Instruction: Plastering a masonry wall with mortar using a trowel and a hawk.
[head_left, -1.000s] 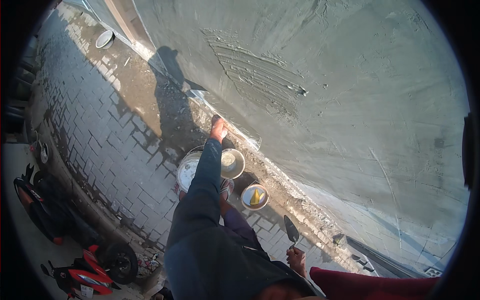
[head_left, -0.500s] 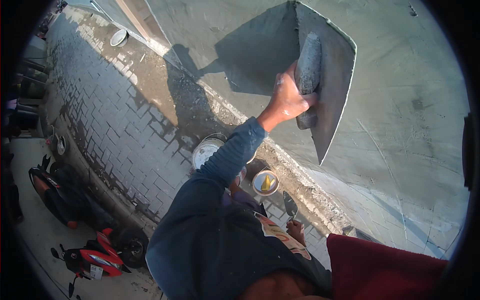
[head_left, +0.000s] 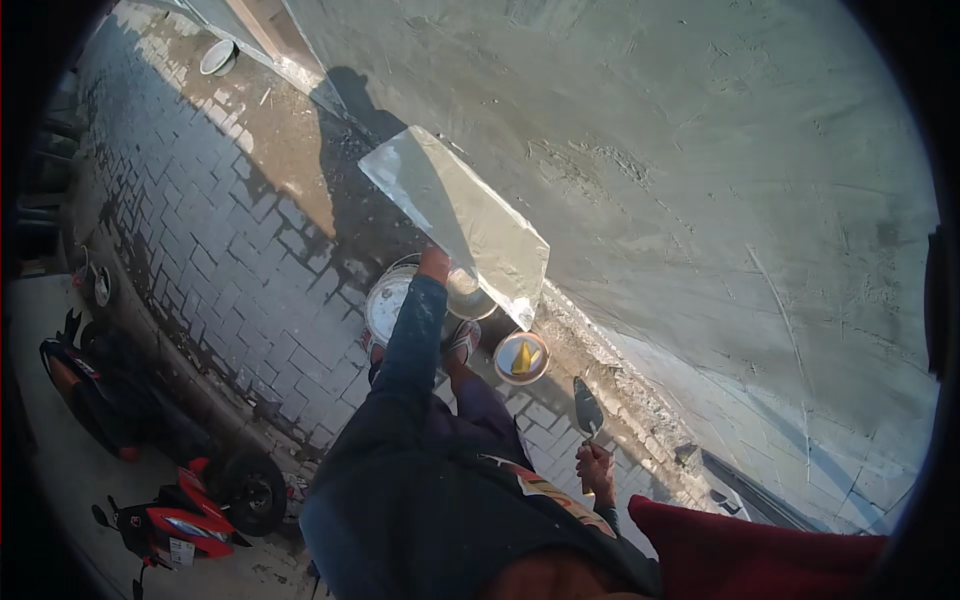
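Holds up a broad, flat plastering float [head_left: 470, 220] at the centre of the frame with the left hand [head_left: 433, 264], closed on the float's far side — cannot tell how tightly, with fingers and handle hidden behind the board. Shows the float's pale face to the camera, partly in shadow. Overlaps the foot of the grey plastered wall [head_left: 700, 180] with it in this view; cannot tell whether touching. Grips a pointed trowel [head_left: 588, 405] in the right hand [head_left: 595, 468], lower right of centre, with fingers wrapped round the handle and the blade pointing toward the top of the frame. Stands in sandals [head_left: 466, 340] on grey paving [head_left: 230, 270], below the float in the frame, near a white bucket [head_left: 368, 310] and, just right of that, a tan pail [head_left: 478, 312] partly covered by the float. Has a smaller bucket [head_left: 521, 381] just below the float's lower corner — with a yellow object [head_left: 521, 357] inside. Has a red motorbike [head_left: 180, 530] at lower left and a dark red cloth [head_left: 740, 550] at lower right.
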